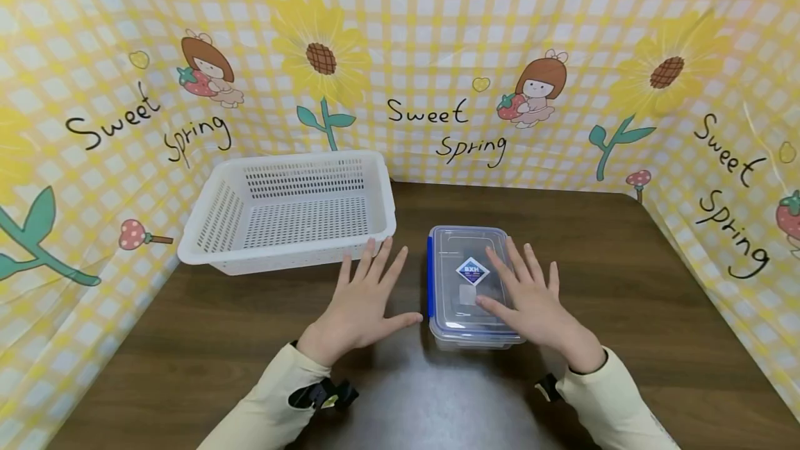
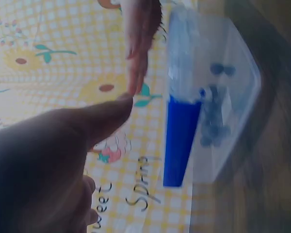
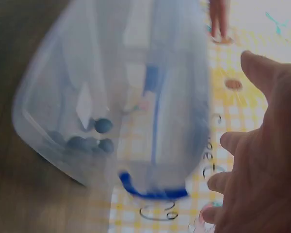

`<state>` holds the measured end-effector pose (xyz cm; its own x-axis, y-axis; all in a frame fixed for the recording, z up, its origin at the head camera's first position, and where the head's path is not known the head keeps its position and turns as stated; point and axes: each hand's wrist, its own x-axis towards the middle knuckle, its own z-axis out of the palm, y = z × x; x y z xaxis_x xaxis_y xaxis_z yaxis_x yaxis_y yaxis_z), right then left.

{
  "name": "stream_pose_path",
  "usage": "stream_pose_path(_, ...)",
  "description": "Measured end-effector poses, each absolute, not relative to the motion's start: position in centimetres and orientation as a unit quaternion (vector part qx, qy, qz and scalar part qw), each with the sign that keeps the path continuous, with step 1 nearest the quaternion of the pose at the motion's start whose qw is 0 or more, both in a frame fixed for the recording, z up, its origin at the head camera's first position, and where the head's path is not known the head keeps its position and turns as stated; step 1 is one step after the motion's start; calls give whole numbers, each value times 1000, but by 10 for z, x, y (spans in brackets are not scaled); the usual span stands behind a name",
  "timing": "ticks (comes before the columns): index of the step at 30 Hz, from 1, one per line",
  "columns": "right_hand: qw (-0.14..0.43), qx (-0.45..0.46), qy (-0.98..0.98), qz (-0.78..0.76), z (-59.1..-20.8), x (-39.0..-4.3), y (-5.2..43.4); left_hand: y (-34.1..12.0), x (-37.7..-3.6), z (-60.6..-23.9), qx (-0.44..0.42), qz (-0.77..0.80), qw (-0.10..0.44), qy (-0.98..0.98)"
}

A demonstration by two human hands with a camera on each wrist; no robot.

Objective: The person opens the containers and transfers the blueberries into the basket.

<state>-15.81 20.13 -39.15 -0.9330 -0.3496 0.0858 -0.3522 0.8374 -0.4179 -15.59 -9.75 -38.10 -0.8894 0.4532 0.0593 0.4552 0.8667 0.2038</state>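
A clear plastic box [image 1: 459, 252] with a labelled lid and a blue clasp [image 1: 430, 276] on its left side stands on the brown table. My left hand [image 1: 365, 297] is spread flat just left of the box, thumb near the blue clasp. My right hand [image 1: 531, 301] is spread over the right half of the lid, fingers straight; whether it touches is unclear. In the left wrist view the box [image 2: 218, 73] shows small dark blue round pieces [image 2: 213, 126] inside. The right wrist view shows the same pieces [image 3: 94, 138] in the box [image 3: 111, 73], beside my right hand [image 3: 262, 160].
An empty white perforated basket [image 1: 287, 255] sits at the back left of the table [image 1: 625, 262], just beyond my left fingertips. A yellow checked cloth with sunflowers [image 1: 437, 54] walls in the back and both sides.
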Motion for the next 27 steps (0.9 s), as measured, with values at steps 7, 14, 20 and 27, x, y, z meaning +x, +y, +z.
stream_pose_path(7,-52,180,-929,320,-381,-170,227,-90,-163,-374,-256,-242,-33,-935)
stream_pose_path(14,-131,158,-878,432,-393,-178,243,-83,-180,-392,-226,-404,-82,-882)
stream_pose_path(20,-207,117,-815,528,-406,-183,249,-72,-189,-416,-176,-529,-121,-821)
stream_pose_path(27,-254,106,-755,596,-414,-191,256,-60,-195,-434,-81,-679,-213,-698)
